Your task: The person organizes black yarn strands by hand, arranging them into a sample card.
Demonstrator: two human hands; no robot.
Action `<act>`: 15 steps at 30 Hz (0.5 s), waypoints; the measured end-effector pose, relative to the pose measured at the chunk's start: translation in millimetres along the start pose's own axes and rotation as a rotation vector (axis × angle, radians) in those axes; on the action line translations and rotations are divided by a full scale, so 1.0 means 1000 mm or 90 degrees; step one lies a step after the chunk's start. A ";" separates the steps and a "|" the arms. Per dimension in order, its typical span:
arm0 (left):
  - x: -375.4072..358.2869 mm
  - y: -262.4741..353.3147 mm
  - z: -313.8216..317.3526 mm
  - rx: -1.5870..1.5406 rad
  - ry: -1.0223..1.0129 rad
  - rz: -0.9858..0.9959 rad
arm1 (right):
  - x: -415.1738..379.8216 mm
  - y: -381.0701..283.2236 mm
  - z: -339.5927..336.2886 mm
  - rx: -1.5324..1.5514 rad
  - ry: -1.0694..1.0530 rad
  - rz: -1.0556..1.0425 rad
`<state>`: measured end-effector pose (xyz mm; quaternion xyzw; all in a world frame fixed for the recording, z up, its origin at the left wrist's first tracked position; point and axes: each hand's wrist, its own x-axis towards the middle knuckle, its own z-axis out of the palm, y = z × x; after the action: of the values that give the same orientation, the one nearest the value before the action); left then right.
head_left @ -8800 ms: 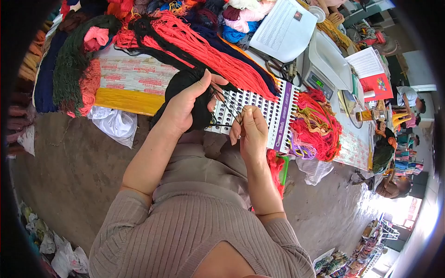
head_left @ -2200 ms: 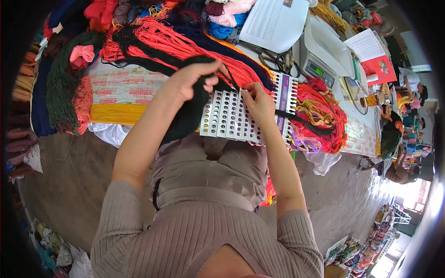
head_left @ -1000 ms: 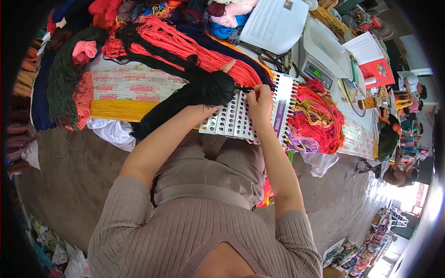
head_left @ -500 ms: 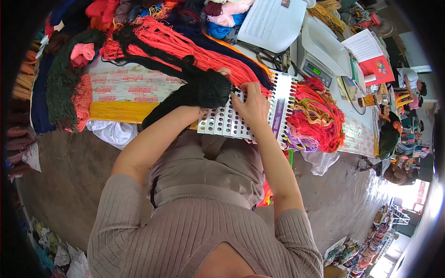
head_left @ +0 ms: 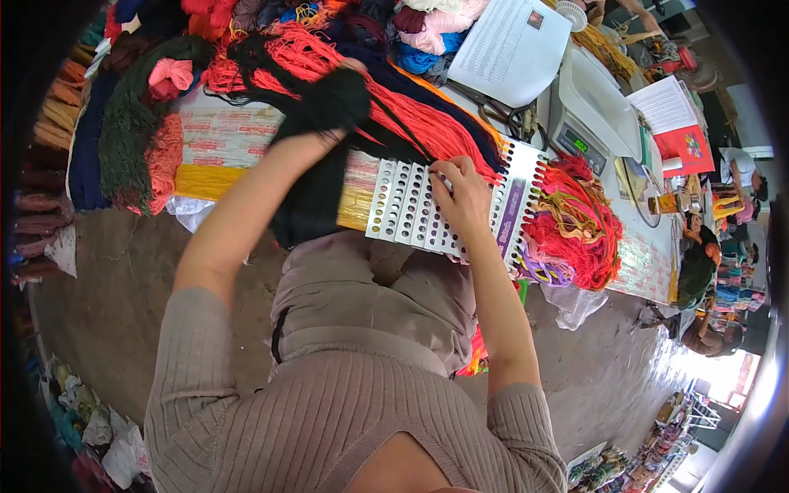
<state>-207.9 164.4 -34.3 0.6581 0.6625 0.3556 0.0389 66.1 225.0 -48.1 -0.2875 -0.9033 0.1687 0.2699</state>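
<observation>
A thick hank of black yarn (head_left: 329,103) is draped over my left hand (head_left: 353,65), which grips it and is mostly hidden beneath the strands. A few dark strands stretch from the hank toward my right hand (head_left: 464,195). That hand's thumb and fingers are pinched together on the strand ends, at the holes of a white perforated thread card (head_left: 399,201). Several such cards lie overlapped at the table's front edge, one with a purple printed strip. On the right, a bundle of red, pink and yellow threads (head_left: 575,226) hangs from the card holes.
Coral-red yarn (head_left: 394,111) lies behind the cards. Dark green yarn (head_left: 131,131) hangs over the table edge at left. A digital scale (head_left: 577,141), scissors (head_left: 518,123) and a printed sheet (head_left: 509,53) are at the back right. Other people are in the far right background.
My left hand has moved left and away from the cards with the black hank, drawing strands out between the hands. My right hand stays at the card holes. The view has shifted slightly.
</observation>
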 end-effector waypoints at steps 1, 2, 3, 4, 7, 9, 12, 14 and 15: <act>0.000 -0.023 -0.021 -0.085 0.085 -0.003 | 0.001 0.000 0.001 0.004 -0.012 0.005; 0.001 -0.019 -0.026 -0.080 0.081 -0.002 | 0.001 -0.001 0.000 0.011 -0.028 0.029; -0.004 -0.042 -0.047 -0.013 0.069 -0.019 | 0.001 -0.002 0.001 0.014 -0.025 0.030; 0.000 -0.077 -0.070 0.053 0.058 -0.036 | 0.002 -0.002 0.000 0.023 -0.035 0.045; -0.005 -0.138 -0.124 0.245 0.035 -0.087 | 0.002 -0.001 -0.001 0.032 -0.045 0.059; 0.030 -0.208 -0.159 0.372 0.025 -0.125 | 0.003 -0.003 -0.003 0.035 -0.050 0.064; 0.042 -0.241 -0.188 0.368 0.119 -0.069 | 0.003 -0.005 -0.004 0.046 -0.053 0.069; 0.042 -0.233 -0.184 0.243 0.195 -0.110 | 0.004 -0.005 -0.005 0.044 -0.067 0.078; 0.041 -0.226 -0.184 0.114 0.261 -0.149 | 0.004 -0.005 -0.006 0.050 -0.065 0.076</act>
<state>-499.4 151.0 1.9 0.4917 0.7572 0.4145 -0.1141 64.4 224.4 -39.6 -0.3208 -0.8900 0.2341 0.2241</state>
